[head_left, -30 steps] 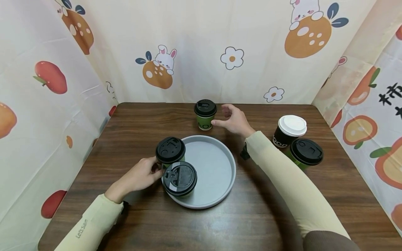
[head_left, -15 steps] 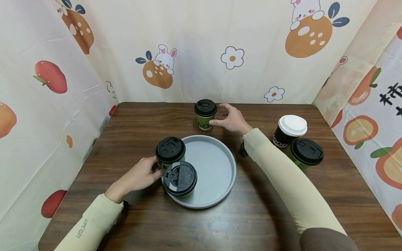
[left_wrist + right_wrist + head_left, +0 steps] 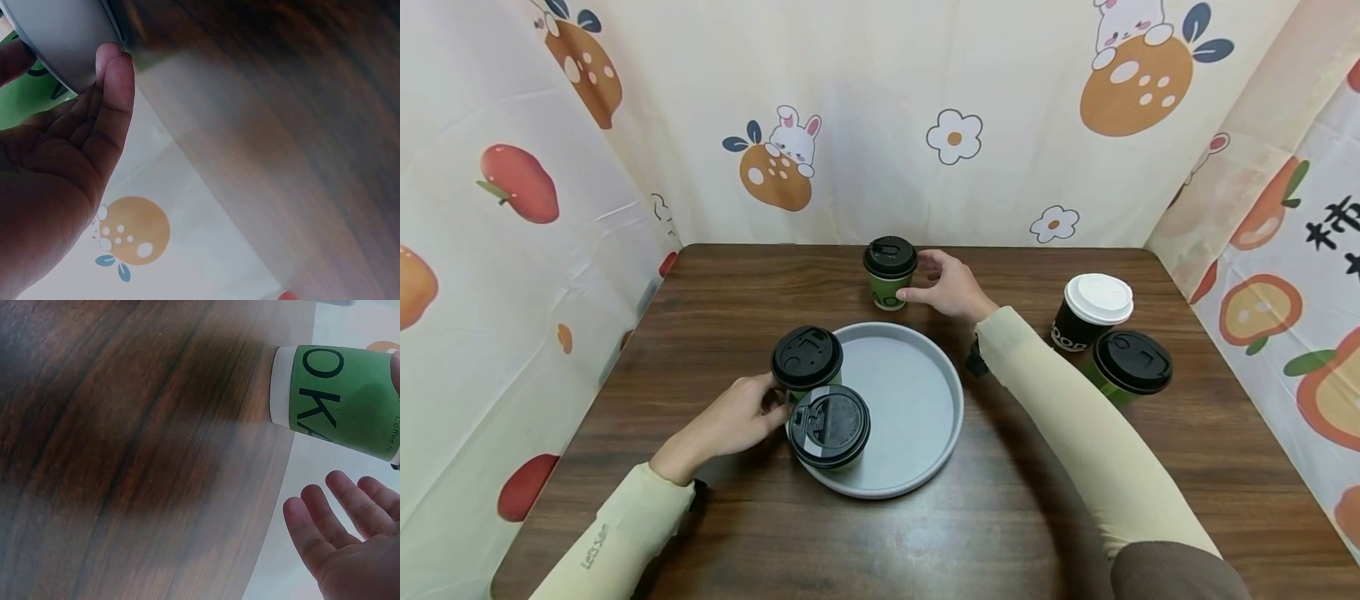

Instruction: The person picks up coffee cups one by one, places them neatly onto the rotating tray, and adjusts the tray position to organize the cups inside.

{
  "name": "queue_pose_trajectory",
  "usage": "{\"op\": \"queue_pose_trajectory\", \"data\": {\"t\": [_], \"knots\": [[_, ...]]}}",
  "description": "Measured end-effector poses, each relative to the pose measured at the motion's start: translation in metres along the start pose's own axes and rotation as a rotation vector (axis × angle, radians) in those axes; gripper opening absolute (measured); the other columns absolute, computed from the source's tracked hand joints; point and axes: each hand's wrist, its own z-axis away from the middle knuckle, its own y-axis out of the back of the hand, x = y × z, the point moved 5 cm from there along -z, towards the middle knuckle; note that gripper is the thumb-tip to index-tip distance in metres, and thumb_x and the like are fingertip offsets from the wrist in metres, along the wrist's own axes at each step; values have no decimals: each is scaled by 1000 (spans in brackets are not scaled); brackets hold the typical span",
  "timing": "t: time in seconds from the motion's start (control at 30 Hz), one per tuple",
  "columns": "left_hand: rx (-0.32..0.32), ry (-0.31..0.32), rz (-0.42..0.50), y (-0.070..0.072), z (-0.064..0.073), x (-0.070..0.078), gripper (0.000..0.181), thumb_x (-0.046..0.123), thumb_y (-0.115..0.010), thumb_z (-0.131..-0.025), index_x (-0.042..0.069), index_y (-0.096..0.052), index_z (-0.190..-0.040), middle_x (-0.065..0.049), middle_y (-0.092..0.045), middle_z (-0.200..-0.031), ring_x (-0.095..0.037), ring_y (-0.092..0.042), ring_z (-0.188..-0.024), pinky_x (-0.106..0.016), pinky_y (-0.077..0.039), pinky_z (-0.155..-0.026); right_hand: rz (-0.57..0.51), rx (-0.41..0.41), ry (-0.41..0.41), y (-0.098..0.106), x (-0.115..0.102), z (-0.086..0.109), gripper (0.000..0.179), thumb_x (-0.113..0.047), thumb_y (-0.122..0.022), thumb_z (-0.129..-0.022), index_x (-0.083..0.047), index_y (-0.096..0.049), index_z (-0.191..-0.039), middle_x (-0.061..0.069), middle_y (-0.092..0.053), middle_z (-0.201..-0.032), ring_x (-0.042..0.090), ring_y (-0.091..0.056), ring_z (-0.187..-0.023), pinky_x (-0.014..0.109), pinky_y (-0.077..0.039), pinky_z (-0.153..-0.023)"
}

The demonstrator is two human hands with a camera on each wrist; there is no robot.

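Right hand (image 3: 949, 285) slightly nearer far cup (image 3: 890, 279) than second ago; far cup upright on table (image 3: 1000, 533) behind tray (image 3: 910, 408). Fingers spread, grasping nothing; thumb contact unclear. Left hand (image 3: 733, 421) pinches tray edge. I fear lopsided thumb nudge tipping far cup, or tray tug toppling front cup (image 3: 830, 427).

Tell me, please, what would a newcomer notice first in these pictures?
Probably the white lid at right, the only one not black. Next, the round gray tray in the middle, with two black-lidded cups at its left side. Then the right hand beside the far green cup.
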Motion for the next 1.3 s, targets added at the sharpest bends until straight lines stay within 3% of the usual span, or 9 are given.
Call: {"op": "queue_pose_trajectory", "data": {"t": [0.77,1.3], "knots": [[8,-16,-1,1,-1,0,11,6,-66,-90,13,-59,-95,4,-55,-74,-11,-52,-65,-27,-43,-59,-6,-15,20,-8,-6,-11,93,-47,-87,-77,-13,-44,-151,8,-53,-143,29,-55,-125,47,-46,-102],[4,-14,4,1,-2,-2,11,6,-66,-90,13,-59,-95,4,-55,-74,-10,-52,-65,-28,-43,-59,-43,25,49,-15,-7,-12,72,-38,-85,-83,-22,-53,-145,0,-59,-134,25,-55,-123,46,-45,-102]]}}
